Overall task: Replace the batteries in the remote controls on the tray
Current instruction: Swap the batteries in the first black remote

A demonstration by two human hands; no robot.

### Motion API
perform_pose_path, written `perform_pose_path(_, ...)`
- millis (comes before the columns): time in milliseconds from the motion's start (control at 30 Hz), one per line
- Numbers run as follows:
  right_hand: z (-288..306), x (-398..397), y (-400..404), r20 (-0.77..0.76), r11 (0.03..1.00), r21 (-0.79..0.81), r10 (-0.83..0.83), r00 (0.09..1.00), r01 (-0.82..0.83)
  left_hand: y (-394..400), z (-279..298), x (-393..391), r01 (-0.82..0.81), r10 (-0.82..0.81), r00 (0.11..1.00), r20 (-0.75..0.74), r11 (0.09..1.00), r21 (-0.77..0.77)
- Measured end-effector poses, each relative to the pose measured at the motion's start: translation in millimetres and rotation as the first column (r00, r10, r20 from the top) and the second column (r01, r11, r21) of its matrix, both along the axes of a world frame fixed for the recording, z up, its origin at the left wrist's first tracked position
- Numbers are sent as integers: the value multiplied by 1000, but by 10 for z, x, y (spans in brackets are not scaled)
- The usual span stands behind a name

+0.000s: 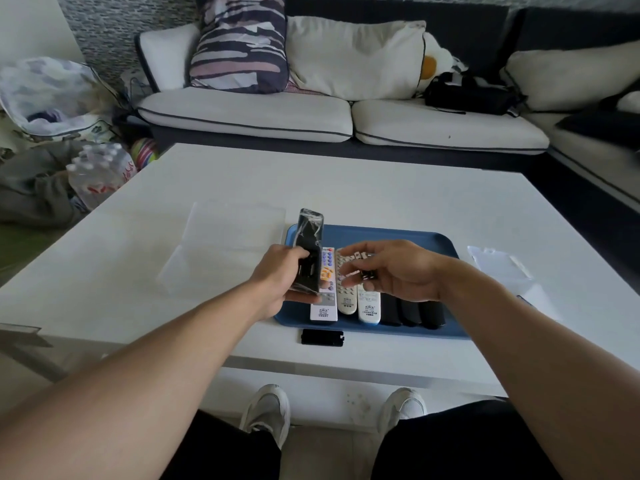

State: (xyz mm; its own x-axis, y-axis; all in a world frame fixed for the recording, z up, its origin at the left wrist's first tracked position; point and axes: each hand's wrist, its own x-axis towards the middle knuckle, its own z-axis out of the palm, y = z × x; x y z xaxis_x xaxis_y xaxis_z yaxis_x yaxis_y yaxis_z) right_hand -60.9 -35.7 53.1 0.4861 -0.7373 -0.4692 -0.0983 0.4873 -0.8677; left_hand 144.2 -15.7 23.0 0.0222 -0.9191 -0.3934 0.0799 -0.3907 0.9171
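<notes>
My left hand (277,275) grips a black remote (308,251), wrapped in clear film, raised over the left end of the blue tray (408,237); its fingers are curled round the lower body. My right hand (401,271) hovers above the tray, its fingers pinching small dark batteries (367,274); how many, I cannot tell. On the tray lie three white remotes (346,299) side by side, with black remotes (412,311) to their right, partly hidden under my right hand. A black battery cover (322,337) rests on the white worktop (207,188), just in front of the tray's near edge. Clear packaging (498,266) lies right of the tray.
</notes>
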Motion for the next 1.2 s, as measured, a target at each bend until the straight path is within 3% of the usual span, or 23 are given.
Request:
perform_pose_path(200, 48, -16, 0, 70, 994, -63, -83, 994, 87, 20, 28, -15, 97, -90, 981, -170, 995, 34)
perform_pose_path(433, 117, -15, 42, 183, 983, -60, -162, 970, 176, 38, 91, -3, 89, -81, 965, -250, 996, 19)
perform_pose_path(567, 127, 8, 60, 158, 987, -102, -105, 982, 122, 36, 93, -39, 147, -139, 961, -241, 989, 14)
perform_pose_path(867, 149, 18, 46, -66, 936, -326, -165, 984, 135, 20, 46, -105, 197, -194, 943, -269, 980, -14)
perform_pose_path(1067, 92, 121, 94, -290, 724, -686, -366, 884, 75, -1, 67, -134, 128, -142, 935, -325, 990, -65)
perform_pose_path(1200, 117, 126, 113, -416, 632, -772, -423, 805, -67, -7, 67, -134, 73, -98, 951, -294, 993, -94)
